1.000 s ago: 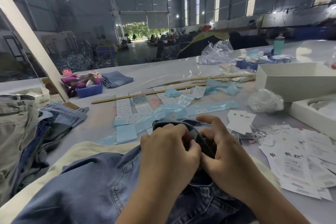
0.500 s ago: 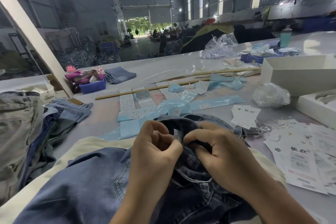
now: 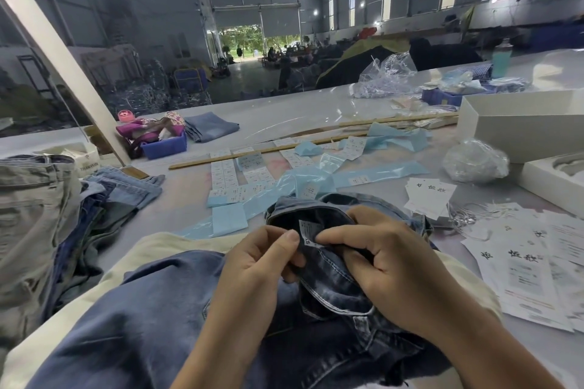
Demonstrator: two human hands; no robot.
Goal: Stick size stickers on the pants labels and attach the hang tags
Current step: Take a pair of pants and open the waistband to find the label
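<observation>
A pair of blue jeans (image 3: pixel 136 322) lies across the near table edge, its waistband (image 3: pixel 316 208) turned open toward me. A small white label (image 3: pixel 308 232) shows inside the waistband. My left hand (image 3: pixel 252 265) pinches the waistband cloth just left of the label. My right hand (image 3: pixel 388 265) grips the waistband on the label's right, with a fingertip on the label's lower edge. Sheets of size stickers (image 3: pixel 240 177) on blue backing lie beyond the jeans. White hang tags (image 3: pixel 428 196) sit to the right.
A stack of jeans (image 3: pixel 34 215) stands at left. White paper tags (image 3: pixel 531 265) and loose strings (image 3: pixel 471 215) cover the right. White boxes (image 3: pixel 518 123), a plastic bag (image 3: pixel 474 161), wooden sticks (image 3: pixel 252 151), a blue bin (image 3: pixel 164 145) and folded jeans (image 3: pixel 210 126) lie farther back.
The waistband has been turned open and the white label has come into view. My hands have spread slightly, one to each side of the label.
</observation>
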